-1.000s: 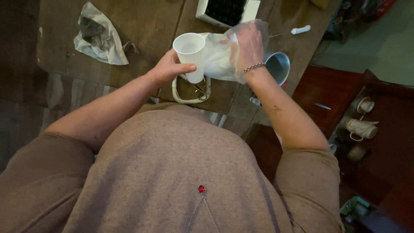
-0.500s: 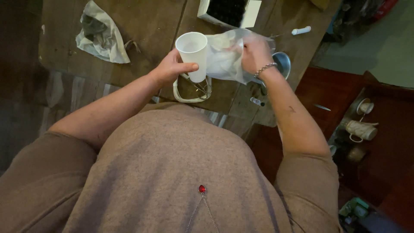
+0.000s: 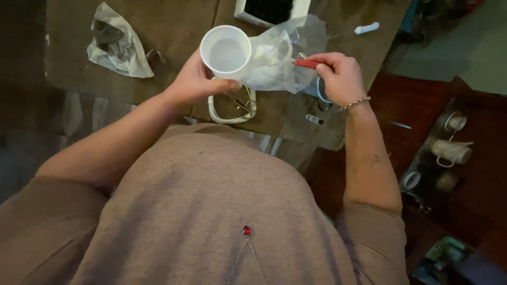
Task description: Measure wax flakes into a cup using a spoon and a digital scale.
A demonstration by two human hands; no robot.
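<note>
My left hand (image 3: 198, 82) grips a white plastic cup (image 3: 227, 51), held upright above the wooden table; the cup looks empty or holds clear liquid. Beside it my right hand (image 3: 339, 74) pinches a small red-handled tool (image 3: 307, 64) whose tip reaches into a clear plastic bag (image 3: 280, 55) holding white material. The bag hangs between the cup and my right hand. A chain bracelet circles my right wrist.
A white dish (image 3: 232, 108) with metal items lies on the brown table (image 3: 174, 31) under my hands. A crumpled plastic bag (image 3: 116, 45) lies far left, a white tray (image 3: 269, 10) with dark contents at the back, a small white tube (image 3: 366, 27) at the right. Cups (image 3: 451, 150) stand on a red surface.
My right hand has left the top of the bag and now holds the red-handled tool at the bag's side. The cup stays in my left hand.
</note>
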